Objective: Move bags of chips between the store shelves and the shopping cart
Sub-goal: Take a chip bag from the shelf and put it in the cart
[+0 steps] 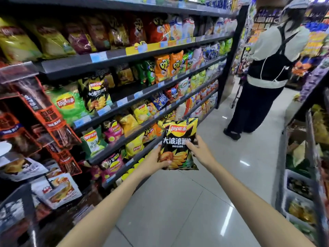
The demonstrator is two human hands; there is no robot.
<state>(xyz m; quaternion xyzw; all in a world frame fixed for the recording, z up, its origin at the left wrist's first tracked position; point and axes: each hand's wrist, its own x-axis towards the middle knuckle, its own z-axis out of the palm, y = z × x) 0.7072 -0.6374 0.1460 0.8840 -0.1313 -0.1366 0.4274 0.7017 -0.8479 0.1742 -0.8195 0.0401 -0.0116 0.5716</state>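
Observation:
I hold a black and yellow bag of chips (179, 139) upright in front of me, over the aisle floor and just off the lower shelves. My left hand (156, 162) grips its lower left corner, thumb on the front. My right hand (198, 148) holds its right edge, fingers curled round the side. The store shelves (114, 56) run along the left, packed with chip bags. A matching black and yellow bag (97, 94) stands on a middle shelf. No shopping cart shows.
A person in a light top and dark apron (263, 68) stands with their back to me, further down the aisle on the right. Another rack with goods and bins (302, 184) lines the right side. Pale tiled floor (187, 211) lies between the racks.

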